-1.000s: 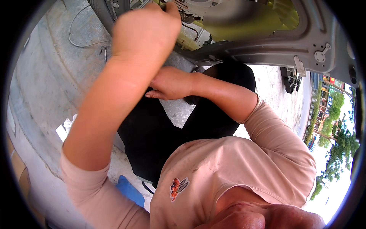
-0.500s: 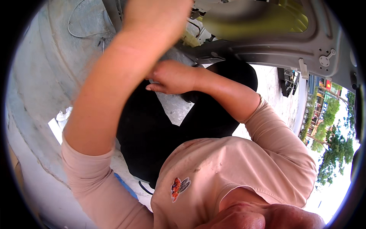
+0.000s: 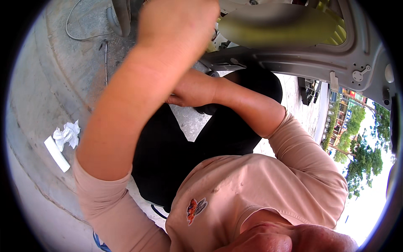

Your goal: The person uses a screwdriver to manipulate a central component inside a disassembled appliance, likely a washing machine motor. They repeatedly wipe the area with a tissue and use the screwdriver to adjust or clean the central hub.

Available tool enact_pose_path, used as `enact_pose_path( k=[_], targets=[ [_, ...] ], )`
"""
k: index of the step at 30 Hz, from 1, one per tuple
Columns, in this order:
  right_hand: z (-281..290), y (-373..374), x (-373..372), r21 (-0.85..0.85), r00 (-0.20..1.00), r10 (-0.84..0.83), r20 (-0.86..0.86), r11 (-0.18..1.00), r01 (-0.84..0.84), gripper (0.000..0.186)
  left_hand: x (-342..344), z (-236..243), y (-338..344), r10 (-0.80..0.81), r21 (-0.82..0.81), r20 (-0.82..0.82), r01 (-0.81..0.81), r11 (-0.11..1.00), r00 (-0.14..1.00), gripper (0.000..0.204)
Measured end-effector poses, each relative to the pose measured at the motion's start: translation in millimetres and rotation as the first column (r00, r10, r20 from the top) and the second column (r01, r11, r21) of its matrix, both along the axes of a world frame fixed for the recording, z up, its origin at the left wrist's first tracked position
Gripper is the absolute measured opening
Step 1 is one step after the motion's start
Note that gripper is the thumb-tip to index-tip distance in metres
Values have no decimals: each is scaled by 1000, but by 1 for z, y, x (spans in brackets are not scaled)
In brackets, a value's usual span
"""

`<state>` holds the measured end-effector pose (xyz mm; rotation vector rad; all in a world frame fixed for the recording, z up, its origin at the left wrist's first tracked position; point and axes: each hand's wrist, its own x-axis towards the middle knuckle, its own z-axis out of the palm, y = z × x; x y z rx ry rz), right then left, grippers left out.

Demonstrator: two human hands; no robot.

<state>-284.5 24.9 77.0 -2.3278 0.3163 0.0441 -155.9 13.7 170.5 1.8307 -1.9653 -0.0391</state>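
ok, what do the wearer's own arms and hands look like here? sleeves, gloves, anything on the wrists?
Both hands are bare: no gloves. The left hand and right hand show no watch or band on the visible wrists. Both forearms are bare too; the pale pink sleeves of a long-sleeved shirt are pushed up near the elbows. The shirt has a small orange chest emblem.

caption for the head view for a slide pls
Person's raised left hand reaches up at a grey metal car panel while the right hand rests lower, above a concrete floor.
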Motion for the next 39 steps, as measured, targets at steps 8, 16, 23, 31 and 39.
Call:
enact_pose_path(
  k=[8,16,23,31,39],
  targets=[
    [5,-5,1,-36,1000,-1,11,999,2,31,2,2,-8,-54,108,-67,61,992,996,30],
    [7,-4,2,-16,997,-18,71,1000,20,33,2,-16,0,-42,5,-73,42,999,996,30],
    [8,-2,1,24,996,5,-91,1000,-3,32,22,5,19,78,13,-77,-77,997,994,31],
    [1,-11,0,50,994,12,-111,999,-6,31,29,-5,44,0,20,-456,11,1000,890,32],
    [8,-3,8,6,989,2,-147,1000,-1,35,133,-150,189,215,63,-350,-206,977,912,39]
  ],
)
